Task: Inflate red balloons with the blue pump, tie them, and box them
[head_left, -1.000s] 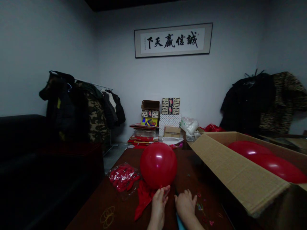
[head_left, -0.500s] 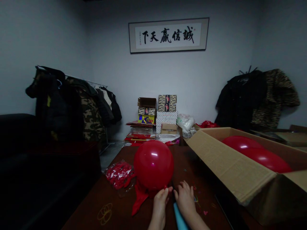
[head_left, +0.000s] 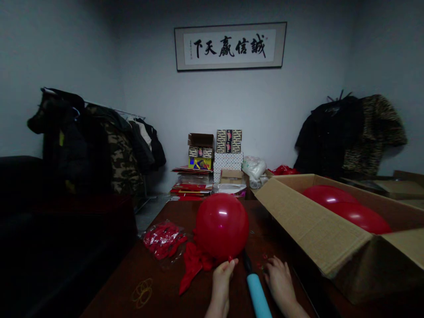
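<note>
My left hand (head_left: 223, 276) pinches the neck of an inflated red balloon (head_left: 221, 225) between thumb and fingers. My right hand (head_left: 280, 276) is lowered to the tabletop, fingers bent and slightly apart over small coloured bits (head_left: 263, 266) that look like little rubber bands. Whether its fingertips touch any of them cannot be made out. Between my hands lies a hand pump (head_left: 257, 293) with a blue barrel and black end, untouched. Left of the balloon are flat red balloons (head_left: 190, 265) and a clear bag of red balloons (head_left: 162, 240).
A cardboard box (head_left: 314, 225) with inflated red balloons (head_left: 344, 205) stands open at the right. Yellowish rubber bands (head_left: 142, 292) lie on the brown table (head_left: 119, 282) at front left. Stacked boxes (head_left: 228, 163) stand beyond, with a clothes rack (head_left: 115, 145) at left.
My right hand has moved right, away from the balloon neck and pump, to the small coloured bits. The balloon has shifted slightly right, still held by my left hand.
</note>
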Available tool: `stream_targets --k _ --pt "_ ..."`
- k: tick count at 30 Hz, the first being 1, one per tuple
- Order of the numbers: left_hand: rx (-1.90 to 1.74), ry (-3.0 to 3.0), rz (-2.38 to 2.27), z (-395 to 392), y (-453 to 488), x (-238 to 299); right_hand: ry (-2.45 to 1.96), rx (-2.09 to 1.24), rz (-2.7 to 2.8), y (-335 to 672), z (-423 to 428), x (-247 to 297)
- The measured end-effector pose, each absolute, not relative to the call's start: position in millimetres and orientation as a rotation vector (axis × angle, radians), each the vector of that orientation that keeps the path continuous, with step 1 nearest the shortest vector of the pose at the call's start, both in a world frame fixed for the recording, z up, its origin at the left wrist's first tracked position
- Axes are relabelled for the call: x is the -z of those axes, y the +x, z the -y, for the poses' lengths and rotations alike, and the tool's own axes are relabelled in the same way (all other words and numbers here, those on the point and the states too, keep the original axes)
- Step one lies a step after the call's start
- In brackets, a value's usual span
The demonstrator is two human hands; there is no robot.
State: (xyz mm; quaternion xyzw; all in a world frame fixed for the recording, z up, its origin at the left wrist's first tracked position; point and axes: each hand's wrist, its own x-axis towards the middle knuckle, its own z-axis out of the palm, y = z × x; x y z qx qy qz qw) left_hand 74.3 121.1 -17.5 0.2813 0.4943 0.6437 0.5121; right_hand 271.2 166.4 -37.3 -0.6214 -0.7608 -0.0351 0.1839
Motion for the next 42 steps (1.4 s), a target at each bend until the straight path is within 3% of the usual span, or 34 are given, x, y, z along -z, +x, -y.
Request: stream_targets --k 24,42 --pt "-1.688 0.693 -1.123 -129 54 12 -1.697 0.202 2.047 258 -189 61" --pt "-1.649 0.528 -1.023 -120 68 -16 -1.578 -0.027 2.016 255 -198 44"
